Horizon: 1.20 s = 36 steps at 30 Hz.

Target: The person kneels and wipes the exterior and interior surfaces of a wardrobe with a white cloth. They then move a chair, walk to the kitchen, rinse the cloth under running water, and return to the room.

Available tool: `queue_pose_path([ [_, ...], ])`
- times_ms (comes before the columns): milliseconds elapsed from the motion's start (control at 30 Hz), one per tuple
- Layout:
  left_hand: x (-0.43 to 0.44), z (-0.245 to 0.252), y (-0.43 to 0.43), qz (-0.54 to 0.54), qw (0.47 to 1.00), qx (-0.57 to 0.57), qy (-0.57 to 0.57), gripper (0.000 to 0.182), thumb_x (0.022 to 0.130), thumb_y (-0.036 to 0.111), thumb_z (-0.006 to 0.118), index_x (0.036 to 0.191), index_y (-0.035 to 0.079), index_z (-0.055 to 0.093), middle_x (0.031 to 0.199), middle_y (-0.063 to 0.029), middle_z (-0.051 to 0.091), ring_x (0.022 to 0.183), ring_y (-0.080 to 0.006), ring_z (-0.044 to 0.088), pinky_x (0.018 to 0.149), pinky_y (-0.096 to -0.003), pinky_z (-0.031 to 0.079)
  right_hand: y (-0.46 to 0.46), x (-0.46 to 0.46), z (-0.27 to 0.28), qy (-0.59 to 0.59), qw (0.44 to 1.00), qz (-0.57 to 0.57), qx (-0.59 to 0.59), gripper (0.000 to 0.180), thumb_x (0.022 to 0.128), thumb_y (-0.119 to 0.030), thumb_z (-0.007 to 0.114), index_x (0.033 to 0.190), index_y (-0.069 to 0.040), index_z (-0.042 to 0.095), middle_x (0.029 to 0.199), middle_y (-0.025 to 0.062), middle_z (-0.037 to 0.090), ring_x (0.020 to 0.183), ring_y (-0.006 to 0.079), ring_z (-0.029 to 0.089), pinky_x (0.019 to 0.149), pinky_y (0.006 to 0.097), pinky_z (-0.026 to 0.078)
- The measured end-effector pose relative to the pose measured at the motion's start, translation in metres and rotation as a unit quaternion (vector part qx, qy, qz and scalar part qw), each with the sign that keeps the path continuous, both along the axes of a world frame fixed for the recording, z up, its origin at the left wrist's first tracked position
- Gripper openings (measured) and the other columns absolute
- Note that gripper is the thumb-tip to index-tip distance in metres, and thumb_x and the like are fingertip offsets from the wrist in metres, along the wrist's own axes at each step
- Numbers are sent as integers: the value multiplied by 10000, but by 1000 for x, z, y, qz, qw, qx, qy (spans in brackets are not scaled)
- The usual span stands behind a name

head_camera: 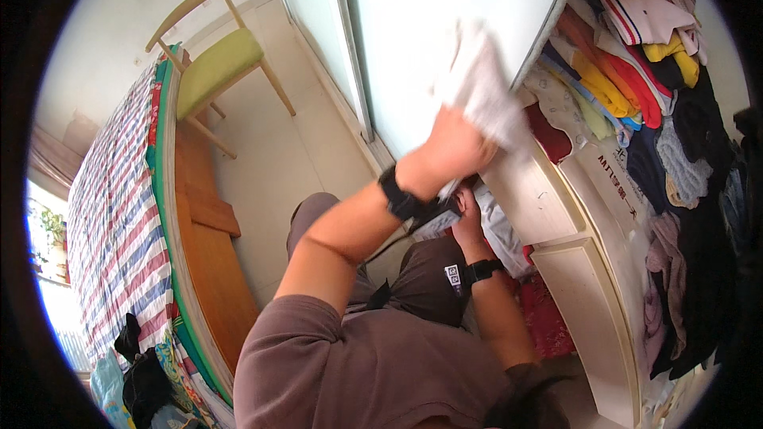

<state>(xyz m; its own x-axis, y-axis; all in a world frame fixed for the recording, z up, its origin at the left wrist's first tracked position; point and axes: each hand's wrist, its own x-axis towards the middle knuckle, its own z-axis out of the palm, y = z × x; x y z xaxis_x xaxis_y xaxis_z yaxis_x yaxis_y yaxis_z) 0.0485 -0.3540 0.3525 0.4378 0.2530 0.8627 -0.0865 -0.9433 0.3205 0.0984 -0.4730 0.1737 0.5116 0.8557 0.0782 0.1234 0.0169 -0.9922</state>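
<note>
My left hand point(456, 140) grips a white cloth point(483, 80), raised in front of a pale frosted sliding door panel point(405, 24). The cloth is blurred. Lower down, my right hand point(468, 217) is beside the cream drawer fronts point(533, 196), with its fingers curled and partly hidden behind my left wrist. Whether it holds anything cannot be made out. Light grey-white fabric point(501, 238) lies close to the right hand, and dark red patterned fabric point(545, 316) lies below that. Both wrists wear black straps, the left one with a device bearing a label.
Piled clothes point(620, 83) fill the wardrobe shelf on the right, above a printed white bag point(605, 182). At the left stand a wooden chair with a green seat point(220, 71) and a bed with a checked sheet point(113, 208). Dark clothes point(146, 375) lie at the bed's near end.
</note>
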Motion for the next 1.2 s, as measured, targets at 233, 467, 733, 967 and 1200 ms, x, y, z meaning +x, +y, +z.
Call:
queue_pose_path([
  [233,-10,13,-25,122,992,-33,2,388,589,79,575,946,-59,515,960,-275,457,917,-444,446,886,-425,343,3,3,-17,33,999,-10,35,283,844,-106,504,1100,-1,445,1027,91,527,989,165,501,843,278,401],
  [467,-31,-79,-46,59,945,-311,84,690,610,84,587,1187,-87,248,965,-264,466,859,-370,497,747,-389,423,5,1,-30,99,991,-40,79,298,813,-88,506,1095,-6,451,1043,89,532,965,172,506,833,294,396],
  [733,7,-40,5,-98,981,-138,-93,337,755,151,467,1052,-10,455,1058,-238,462,999,-379,423,881,-424,321,3,8,-34,112,990,8,80,372,854,-147,507,1171,22,407,1086,86,499,997,139,466,871,259,358],
  [967,1,-233,26,50,931,-361,12,236,827,108,329,883,-23,517,939,-247,493,921,-394,442,837,-420,339,0,4,-29,70,996,-7,57,374,858,-158,504,1171,15,399,1090,91,511,1004,172,475,877,267,355],
  [1200,9,-156,58,77,980,-180,-25,308,839,149,322,1057,-59,387,1128,-254,349,1094,-376,283,941,-416,191,2,2,-25,65,996,-27,56,310,858,-120,499,1130,6,423,1097,97,508,1033,172,471,894,283,357],
])
